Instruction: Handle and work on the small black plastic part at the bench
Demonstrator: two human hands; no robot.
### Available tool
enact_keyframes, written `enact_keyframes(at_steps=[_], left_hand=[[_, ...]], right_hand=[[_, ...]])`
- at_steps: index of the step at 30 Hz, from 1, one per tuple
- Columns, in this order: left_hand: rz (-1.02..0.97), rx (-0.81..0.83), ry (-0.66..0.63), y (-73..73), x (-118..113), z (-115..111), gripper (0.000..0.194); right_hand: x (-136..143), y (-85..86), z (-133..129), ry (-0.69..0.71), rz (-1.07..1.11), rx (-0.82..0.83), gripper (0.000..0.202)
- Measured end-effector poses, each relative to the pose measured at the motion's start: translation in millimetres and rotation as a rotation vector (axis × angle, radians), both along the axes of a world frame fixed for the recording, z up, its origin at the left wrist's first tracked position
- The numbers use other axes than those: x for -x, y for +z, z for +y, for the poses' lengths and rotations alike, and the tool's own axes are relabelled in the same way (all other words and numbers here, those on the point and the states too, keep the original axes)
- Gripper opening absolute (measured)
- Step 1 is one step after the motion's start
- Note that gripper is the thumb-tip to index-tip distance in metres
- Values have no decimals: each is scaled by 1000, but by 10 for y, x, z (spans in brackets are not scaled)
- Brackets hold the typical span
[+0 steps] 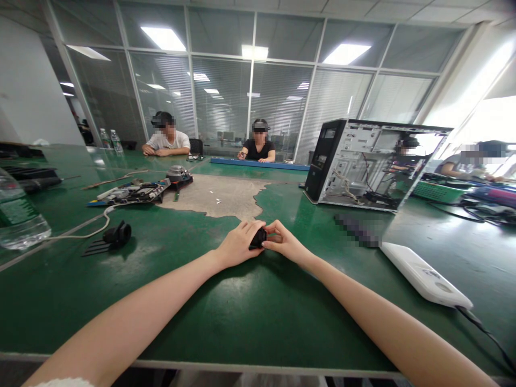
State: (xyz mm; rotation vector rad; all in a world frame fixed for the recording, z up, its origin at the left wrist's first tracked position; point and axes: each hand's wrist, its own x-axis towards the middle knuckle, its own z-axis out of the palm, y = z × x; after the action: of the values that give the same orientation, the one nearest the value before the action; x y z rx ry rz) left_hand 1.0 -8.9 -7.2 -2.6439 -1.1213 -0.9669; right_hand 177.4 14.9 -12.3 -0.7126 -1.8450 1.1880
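Observation:
A small black object (pixel 258 239), mostly covered by fingers, is held low over the green table in front of me. My left hand (pixel 241 242) wraps round it from the left and over its top. From the right, the bent fingers and thumb of my right hand (pixel 281 242) pinch its edge. What kind of object it is I cannot make out. To the left lies a black plastic piece (pixel 116 234) with a round opening and several thin prongs, apart from both hands.
An open computer case (pixel 363 166) stands at the right, with a white power bank-like device (pixel 425 274) and cable nearer me. Circuit boards (pixel 133 192) lie at left beyond a water bottle (pixel 20 215). Bare brown patch (pixel 226 196) mid-table. Several people sit around.

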Motion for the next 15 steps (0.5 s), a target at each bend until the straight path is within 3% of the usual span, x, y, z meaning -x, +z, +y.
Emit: enact_keyframes(at_steps=[4,11,15], left_hand=[[2,-2,0,0,2,-2,58],[-8,3,-3,7,0,-13,59],[-17,2,-7,6,1,-12,58]], right_hand=[[37,-9,-16,-54,33,15,24],[56,-45,13,-133,-15,34,30],[25,-17,18,-60,-43,55,31]])
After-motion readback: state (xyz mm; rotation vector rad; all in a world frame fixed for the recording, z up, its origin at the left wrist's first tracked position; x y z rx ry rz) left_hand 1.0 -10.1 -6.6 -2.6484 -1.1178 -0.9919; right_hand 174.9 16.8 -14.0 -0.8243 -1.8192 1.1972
